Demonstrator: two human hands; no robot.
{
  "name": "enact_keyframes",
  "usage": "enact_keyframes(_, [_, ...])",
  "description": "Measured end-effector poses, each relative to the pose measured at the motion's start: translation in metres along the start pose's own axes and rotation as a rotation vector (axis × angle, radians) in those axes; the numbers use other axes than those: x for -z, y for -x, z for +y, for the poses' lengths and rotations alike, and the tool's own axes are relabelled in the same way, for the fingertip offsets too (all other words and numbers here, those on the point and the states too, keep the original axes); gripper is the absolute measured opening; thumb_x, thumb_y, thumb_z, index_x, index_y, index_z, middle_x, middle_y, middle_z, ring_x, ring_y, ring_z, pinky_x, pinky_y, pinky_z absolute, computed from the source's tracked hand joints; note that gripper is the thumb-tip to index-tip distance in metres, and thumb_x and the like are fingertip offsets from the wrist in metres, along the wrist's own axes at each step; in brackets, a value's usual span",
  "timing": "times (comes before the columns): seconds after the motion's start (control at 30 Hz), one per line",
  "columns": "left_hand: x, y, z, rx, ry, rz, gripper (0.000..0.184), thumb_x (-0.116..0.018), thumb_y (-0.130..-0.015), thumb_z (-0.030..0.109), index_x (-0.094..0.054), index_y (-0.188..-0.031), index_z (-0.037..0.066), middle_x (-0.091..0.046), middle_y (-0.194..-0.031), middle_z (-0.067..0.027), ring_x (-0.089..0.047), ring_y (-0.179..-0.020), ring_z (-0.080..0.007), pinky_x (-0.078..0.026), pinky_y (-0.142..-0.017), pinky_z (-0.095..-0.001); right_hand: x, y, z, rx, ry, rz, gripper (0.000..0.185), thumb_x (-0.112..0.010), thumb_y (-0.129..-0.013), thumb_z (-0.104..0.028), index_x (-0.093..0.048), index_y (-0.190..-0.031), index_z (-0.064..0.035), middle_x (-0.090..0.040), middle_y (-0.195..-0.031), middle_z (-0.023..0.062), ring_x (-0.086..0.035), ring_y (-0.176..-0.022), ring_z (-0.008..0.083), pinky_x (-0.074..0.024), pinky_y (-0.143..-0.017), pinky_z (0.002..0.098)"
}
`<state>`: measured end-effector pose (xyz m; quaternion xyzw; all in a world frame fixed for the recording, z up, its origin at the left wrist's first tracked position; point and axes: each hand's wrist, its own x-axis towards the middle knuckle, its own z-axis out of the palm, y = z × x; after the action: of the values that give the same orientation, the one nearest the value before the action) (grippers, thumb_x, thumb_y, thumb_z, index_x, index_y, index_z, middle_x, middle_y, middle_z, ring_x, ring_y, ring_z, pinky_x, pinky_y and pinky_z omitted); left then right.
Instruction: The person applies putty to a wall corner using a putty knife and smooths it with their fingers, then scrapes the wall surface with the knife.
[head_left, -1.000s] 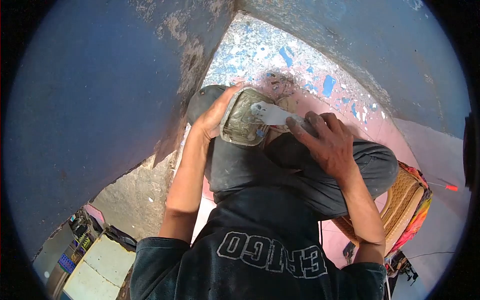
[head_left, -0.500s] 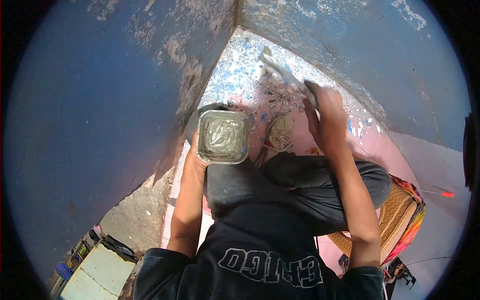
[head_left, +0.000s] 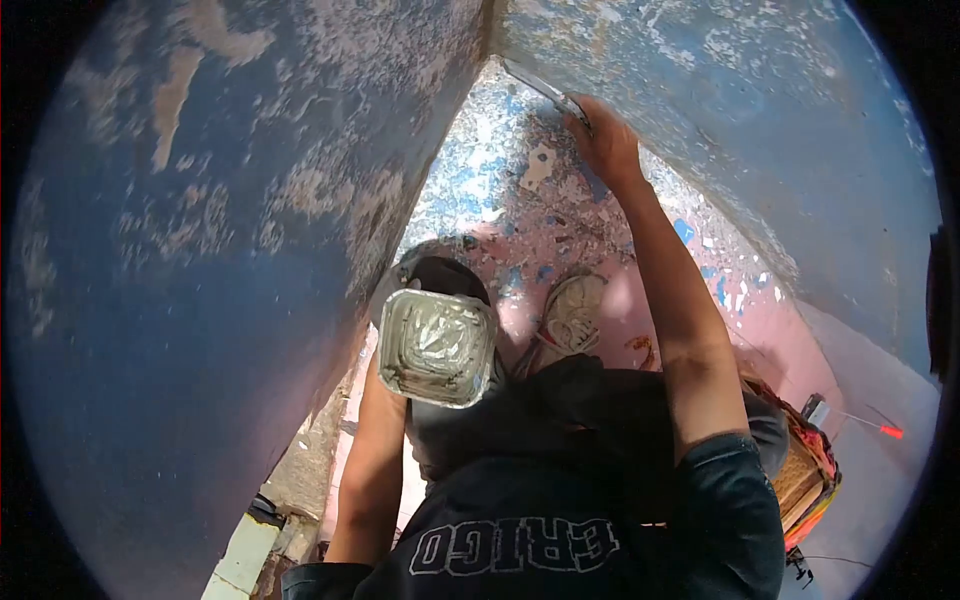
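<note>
A square tub [head_left: 437, 348] with pale, shiny paste smeared inside is held above my left knee. My left hand is hidden beneath the tub, with only the forearm showing below it. Far forward, near the wall corner, my right hand [head_left: 606, 143] is closed on the handle of a putty knife [head_left: 540, 86]. The knife's blade is seen nearly edge-on and points up and left, at the foot of the right wall [head_left: 720, 90]. Whether the blade touches the wall I cannot tell.
A peeling blue wall [head_left: 200, 300] stands on the left. Paint flakes and a pale scrap [head_left: 538, 167] litter the pink floor [head_left: 620, 290]. My shoe [head_left: 572, 315] is between the walls. A brown woven chair [head_left: 798, 480] and a red-handled tool [head_left: 891, 432] are at the right.
My right hand has moved from over the tub forward to the corner with the putty knife. The tub has come lower in view and turned to face up. The view has shifted forward.
</note>
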<state>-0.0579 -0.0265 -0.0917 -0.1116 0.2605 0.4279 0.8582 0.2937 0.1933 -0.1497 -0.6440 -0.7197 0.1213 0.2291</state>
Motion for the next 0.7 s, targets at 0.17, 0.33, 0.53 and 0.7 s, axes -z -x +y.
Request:
enact_keyframes(0.17, [0.008,0.002,-0.001,-0.003,0.008,0.051,0.042,-0.053,-0.098,0.032,-0.061,-0.125,0.000,-0.068,-0.114,-0.0198,-0.071,-0.096,-0.0296,-0.061,-0.083,-0.0449,-0.020,-0.011,0.013,0.063,0.054,0.060,0.036,-0.060,-0.095,-0.034,-0.057,-0.127,-0.0174,-0.066,-0.113,0.0154,-0.063,-0.102,0.0389,-0.0520,-0.080,0.0502])
enact_keyframes(0.33, [0.011,0.003,-0.003,0.013,0.014,0.064,0.043,-0.053,-0.098,0.033,-0.061,-0.125,0.001,-0.068,-0.115,-0.0198,-0.071,-0.097,-0.0295,-0.061,-0.084,-0.0449,-0.025,-0.015,0.019,0.134,0.149,0.148,0.038,-0.064,-0.094,-0.033,-0.057,-0.128,-0.0180,-0.069,-0.107,0.0139,-0.068,-0.088,0.0384,-0.0541,-0.071,0.0479])
enact_keyframes(0.53, [0.014,-0.001,0.001,0.027,0.014,0.068,0.043,-0.053,-0.098,0.033,-0.060,-0.126,0.001,-0.067,-0.116,-0.0198,-0.070,-0.098,-0.0295,-0.060,-0.084,-0.0450,-0.020,-0.012,0.012,0.030,0.235,0.109,0.036,-0.063,-0.094,-0.030,-0.057,-0.128,-0.0196,-0.068,-0.101,0.0154,-0.067,-0.079,0.0380,-0.0524,-0.063,0.0479])
enact_keyframes(0.7, [0.014,0.000,-0.002,0.014,0.030,0.056,0.043,-0.053,-0.098,0.033,-0.060,-0.126,0.001,-0.067,-0.116,-0.0198,-0.070,-0.098,-0.0295,-0.060,-0.085,-0.0450,0.008,0.002,-0.002,0.035,0.264,0.135,0.036,-0.063,-0.093,-0.026,-0.056,-0.128,-0.0185,-0.067,-0.096,0.0155,-0.067,-0.078,0.0384,-0.0533,-0.064,0.0461])
